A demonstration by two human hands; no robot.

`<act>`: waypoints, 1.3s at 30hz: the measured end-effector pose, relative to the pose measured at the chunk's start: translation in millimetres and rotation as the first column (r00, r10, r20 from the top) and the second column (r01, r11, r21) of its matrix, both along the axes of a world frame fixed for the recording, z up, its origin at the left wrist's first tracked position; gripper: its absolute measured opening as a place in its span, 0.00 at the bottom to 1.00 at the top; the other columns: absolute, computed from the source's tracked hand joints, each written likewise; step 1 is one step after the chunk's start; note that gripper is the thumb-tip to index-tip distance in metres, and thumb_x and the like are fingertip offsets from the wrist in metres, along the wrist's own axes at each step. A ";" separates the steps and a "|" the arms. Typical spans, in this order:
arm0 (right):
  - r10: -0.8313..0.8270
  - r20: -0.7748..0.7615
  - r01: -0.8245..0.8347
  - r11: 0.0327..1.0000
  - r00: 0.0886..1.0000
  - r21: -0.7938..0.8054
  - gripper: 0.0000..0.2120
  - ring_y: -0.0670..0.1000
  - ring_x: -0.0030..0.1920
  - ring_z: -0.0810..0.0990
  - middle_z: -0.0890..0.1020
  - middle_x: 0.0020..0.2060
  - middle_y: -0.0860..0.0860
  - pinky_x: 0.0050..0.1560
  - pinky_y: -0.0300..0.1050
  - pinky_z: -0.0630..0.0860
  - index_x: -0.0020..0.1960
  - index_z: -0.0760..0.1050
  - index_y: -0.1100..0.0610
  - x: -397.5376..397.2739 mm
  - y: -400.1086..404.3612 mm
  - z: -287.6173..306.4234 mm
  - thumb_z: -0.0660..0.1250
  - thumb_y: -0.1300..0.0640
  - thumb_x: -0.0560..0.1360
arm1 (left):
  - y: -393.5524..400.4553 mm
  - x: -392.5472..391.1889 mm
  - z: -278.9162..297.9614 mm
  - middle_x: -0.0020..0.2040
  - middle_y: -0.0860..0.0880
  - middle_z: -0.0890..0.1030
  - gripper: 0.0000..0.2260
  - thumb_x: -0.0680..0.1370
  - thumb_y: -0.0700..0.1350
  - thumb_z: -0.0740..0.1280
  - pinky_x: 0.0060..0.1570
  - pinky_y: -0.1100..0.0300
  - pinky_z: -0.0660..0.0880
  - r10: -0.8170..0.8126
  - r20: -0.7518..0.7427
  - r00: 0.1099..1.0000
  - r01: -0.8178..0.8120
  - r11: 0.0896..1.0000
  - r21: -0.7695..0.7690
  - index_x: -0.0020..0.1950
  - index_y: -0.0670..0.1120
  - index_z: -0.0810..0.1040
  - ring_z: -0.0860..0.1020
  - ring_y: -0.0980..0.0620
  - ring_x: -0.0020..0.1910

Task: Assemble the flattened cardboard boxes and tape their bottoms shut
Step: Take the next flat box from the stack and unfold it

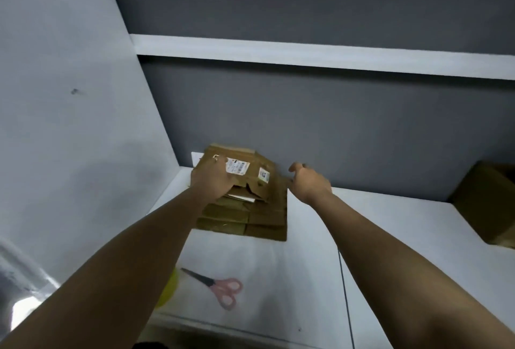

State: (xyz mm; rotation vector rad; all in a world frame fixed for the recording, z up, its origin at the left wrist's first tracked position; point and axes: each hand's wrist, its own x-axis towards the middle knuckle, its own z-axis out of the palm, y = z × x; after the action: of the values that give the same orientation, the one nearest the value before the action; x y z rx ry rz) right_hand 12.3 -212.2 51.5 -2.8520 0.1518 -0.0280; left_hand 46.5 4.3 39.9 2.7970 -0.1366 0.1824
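Two bare arms reach out over a white table (390, 223). At the far end, close to the grey wall (334, 125), sits a pile of flat cardboard boxes (250, 220). The pile lies in the corner where the grey wall meets a pale side wall (69, 97).

On top of the pile is one flat box (250, 164) with white stickers on it. It is tipped up a bit, and its near edge is off the pile. The left hand (213, 180) holds this top box at its left end, with the fingers curled round the edge. The right hand (308, 181) is in the air just to the right of the pile. Its fingers are loosely bent and hold nothing. I cannot tell if it touches the cardboard.

Closer to the person, a pair of scissors (217, 287) with pink handles lies flat on the table. A yellow thing (167, 290) peeks out from under the left arm, mostly hidden. Far off on the right edge stands a brown box (490, 203). A white shelf (306, 55) runs along the grey wall, up high.
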 end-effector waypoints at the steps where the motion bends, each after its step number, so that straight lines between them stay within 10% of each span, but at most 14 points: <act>1: 0.006 -0.034 -0.005 1.000 0.999 0.022 0.20 0.60 0.65 0.72 0.70 0.67 0.57 0.62 0.53 0.70 0.71 0.64 0.56 9.0 7.2 -9.3 0.57 0.54 0.80 | 8.6 7.1 -9.4 0.69 0.46 0.71 0.25 0.79 0.56 0.61 0.63 0.48 0.68 0.018 -0.028 0.999 -0.019 0.999 -0.028 0.72 0.48 0.63 0.71 0.43 0.66; 11: -0.013 -0.257 0.151 0.838 0.966 0.524 0.34 0.62 0.70 0.66 0.65 0.73 0.57 0.70 0.59 0.64 0.77 0.52 0.46 89.5 37.3 -132.2 0.58 0.36 0.75 | 50.1 87.6 -85.0 0.78 0.42 0.47 0.31 0.78 0.63 0.56 0.71 0.38 0.52 0.163 -0.291 0.943 -0.216 0.963 -0.161 0.77 0.58 0.48 0.49 0.35 0.76; 19: -0.232 -0.119 0.230 0.540 0.965 0.809 0.16 0.58 0.63 0.74 0.77 0.62 0.55 0.63 0.49 0.70 0.64 0.73 0.55 90.4 43.7 -131.8 0.62 0.49 0.79 | 46.4 87.6 -87.4 0.61 0.46 0.78 0.16 0.82 0.51 0.58 0.62 0.50 0.72 0.207 -0.262 0.942 -0.333 0.656 -0.677 0.66 0.46 0.74 0.77 0.44 0.57; 22: -0.433 -0.152 0.259 0.201 0.889 0.945 0.06 0.57 0.53 0.79 0.80 0.52 0.56 0.56 0.50 0.76 0.46 0.71 0.54 79.7 42.1 -116.4 0.69 0.57 0.76 | 39.4 66.2 -72.7 0.59 0.47 0.79 0.17 0.81 0.51 0.60 0.64 0.48 0.72 0.297 -0.223 0.928 -0.354 0.524 -0.775 0.64 0.44 0.76 0.77 0.44 0.57; 25: -0.381 -0.267 0.232 -0.136 0.885 0.963 0.08 0.52 0.44 0.80 0.79 0.47 0.55 0.39 0.42 0.80 0.50 0.69 0.53 53.9 32.3 -88.1 0.67 0.61 0.77 | 33.3 43.3 -59.6 0.57 0.46 0.78 0.11 0.80 0.46 0.63 0.60 0.49 0.76 0.270 -0.251 0.930 -0.341 0.371 -0.864 0.61 0.45 0.77 0.77 0.44 0.57; 29: -0.337 -0.266 0.216 -0.179 0.903 0.960 0.15 0.52 0.46 0.80 0.79 0.51 0.55 0.43 0.44 0.79 0.61 0.72 0.53 3.2 3.8 -61.4 0.63 0.66 0.78 | 16.1 -0.4 -36.8 0.54 0.52 0.76 0.09 0.80 0.40 0.64 0.51 0.62 0.78 0.087 -0.228 0.970 -0.244 0.294 -0.924 0.59 0.49 0.73 0.77 0.53 0.53; 33: -0.365 -0.257 0.220 -0.140 0.895 0.965 0.17 0.54 0.50 0.79 0.79 0.54 0.56 0.46 0.43 0.79 0.63 0.76 0.57 -57.1 -31.7 -47.2 0.59 0.70 0.78 | 3.5 -45.1 -32.0 0.65 0.44 0.72 0.17 0.79 0.32 0.61 0.58 0.55 0.75 -0.199 -0.322 0.926 -0.266 0.263 -0.927 0.66 0.45 0.72 0.70 0.40 0.67; 39: -0.349 -0.246 0.242 -0.054 0.904 0.969 0.20 0.51 0.48 0.80 0.80 0.58 0.54 0.43 0.40 0.79 0.66 0.74 0.57 -151.5 -75.9 -54.5 0.58 0.70 0.78 | -22.7 -121.6 -49.8 0.66 0.46 0.74 0.22 0.78 0.32 0.62 0.54 0.55 0.76 -0.375 -0.390 0.841 -0.329 0.219 -0.919 0.70 0.48 0.70 0.77 0.46 0.59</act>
State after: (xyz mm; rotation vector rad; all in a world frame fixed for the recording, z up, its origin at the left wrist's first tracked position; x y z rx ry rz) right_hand -139.2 -288.1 -3.1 -1.2268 0.5401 -0.0840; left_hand -75.1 -18.4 -9.8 1.3738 0.0797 -0.4427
